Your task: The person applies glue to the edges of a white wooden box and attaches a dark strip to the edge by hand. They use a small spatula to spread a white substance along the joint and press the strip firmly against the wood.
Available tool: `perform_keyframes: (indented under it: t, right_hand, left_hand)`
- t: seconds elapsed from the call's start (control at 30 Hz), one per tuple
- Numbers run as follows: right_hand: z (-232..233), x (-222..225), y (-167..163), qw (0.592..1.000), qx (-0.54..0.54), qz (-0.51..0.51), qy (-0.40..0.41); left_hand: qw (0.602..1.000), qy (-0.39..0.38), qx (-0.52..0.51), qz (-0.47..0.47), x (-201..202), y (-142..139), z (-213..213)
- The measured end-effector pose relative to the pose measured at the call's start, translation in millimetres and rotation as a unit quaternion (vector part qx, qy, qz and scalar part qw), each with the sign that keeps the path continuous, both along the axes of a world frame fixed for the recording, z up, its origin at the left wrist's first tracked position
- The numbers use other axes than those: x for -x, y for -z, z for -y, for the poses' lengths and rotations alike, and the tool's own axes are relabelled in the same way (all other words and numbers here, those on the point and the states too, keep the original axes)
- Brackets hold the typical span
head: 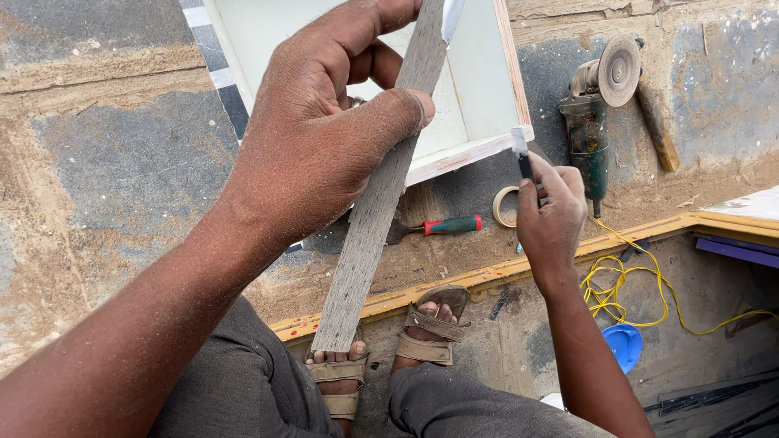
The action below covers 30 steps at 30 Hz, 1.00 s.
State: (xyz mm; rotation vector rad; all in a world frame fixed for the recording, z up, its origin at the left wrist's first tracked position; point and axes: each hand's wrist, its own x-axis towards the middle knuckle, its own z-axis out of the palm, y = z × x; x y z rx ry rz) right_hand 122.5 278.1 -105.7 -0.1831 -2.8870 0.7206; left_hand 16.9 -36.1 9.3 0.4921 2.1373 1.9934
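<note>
My left hand grips a long grey strip of board, held upright close to the camera, with a dab of white filler near its top end. My right hand holds a small putty knife whose white-smeared blade touches the corner of a white wooden box frame lying on the dusty worktop.
On the worktop lie an angle grinder, a roll of tape, a red and green handled tool and a wooden stick. Below the bench edge are my sandalled feet, a yellow cable and a blue lid.
</note>
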Motion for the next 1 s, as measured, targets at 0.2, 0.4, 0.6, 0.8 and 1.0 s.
perform_keyframes:
  t: [0.2, 0.4, 0.6, 0.8, 1.0]
  right_hand:
    - [12.2, 0.3, 0.6, 0.980, -0.191, -0.028, -0.044]
    - [47.9, -23.8, -1.0, 0.991, -0.084, -0.013, -0.108]
    - [-6.7, 11.5, -4.7, 0.997, -0.080, -0.004, 0.004]
    - [-20.0, 5.7, 4.3, 0.996, -0.087, -0.002, 0.009]
    - [-19.4, 9.5, 17.4, 0.997, -0.069, -0.018, 0.002]
  left_hand:
    - [1.000, 0.004, 0.007, 0.010, -0.8, -2.2, -0.8]
    - [1.000, 0.001, 0.013, 0.014, 1.4, -5.6, 0.2]
    - [1.000, 0.002, 0.006, -0.009, -1.1, 0.6, -1.6]
    - [1.000, -0.001, 0.018, 0.000, -0.3, 1.2, -1.5]
    - [1.000, 0.004, 0.009, 0.004, 0.0, -2.9, 0.2]
